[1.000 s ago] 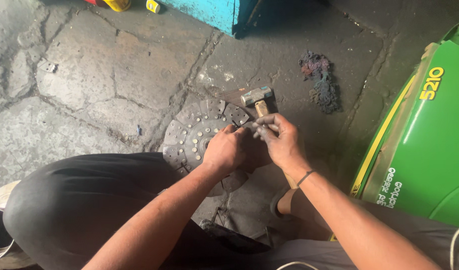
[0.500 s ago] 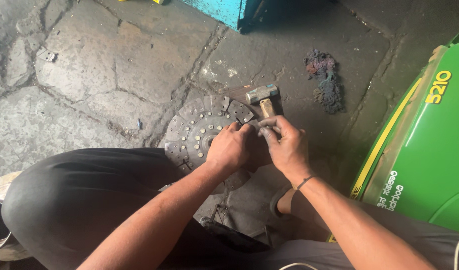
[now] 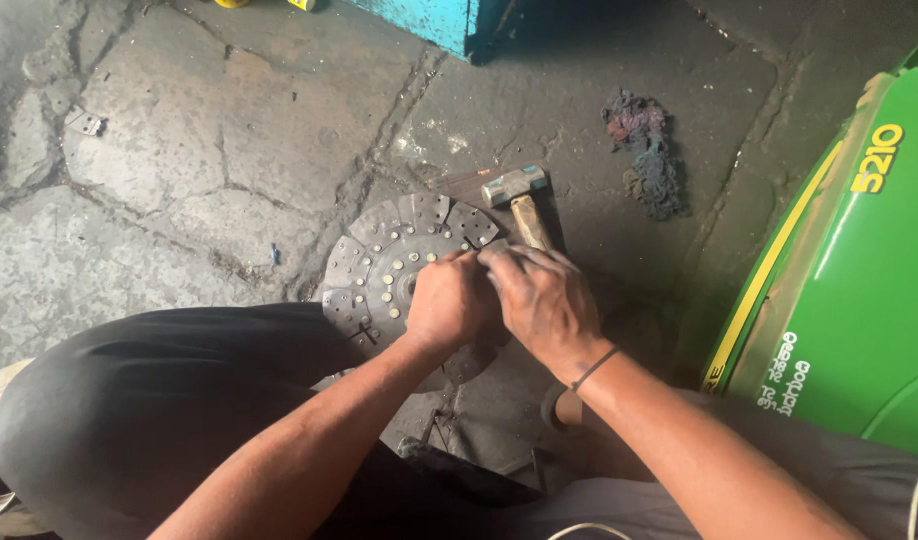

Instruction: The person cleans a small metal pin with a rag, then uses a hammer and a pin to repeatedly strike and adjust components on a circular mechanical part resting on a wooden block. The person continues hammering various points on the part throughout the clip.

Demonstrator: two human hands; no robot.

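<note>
A round, riveted metal clutch disc (image 3: pixel 384 270) lies flat on the cracked stone floor in front of me. My left hand (image 3: pixel 451 302) rests on the disc's right side with fingers curled down onto it. My right hand (image 3: pixel 544 298) lies beside it, fingertips pinched together with the left's over the disc; whatever small part they pinch is hidden. A hammer (image 3: pixel 517 200) with a wooden handle lies just beyond my right hand, its metal head pointing away from me.
A green machine hood (image 3: pixel 859 290) with a yellow stripe stands at the right. A dark oily rag (image 3: pixel 647 150) lies on the floor beyond the hammer. A turquoise box corner (image 3: pixel 434 18) sits at the top. My dark-trousered knee (image 3: pixel 149 400) fills the lower left.
Both hands have slid slightly toward me and closer together over the disc; the hammer's head and handle are more exposed. The view shifted a little.
</note>
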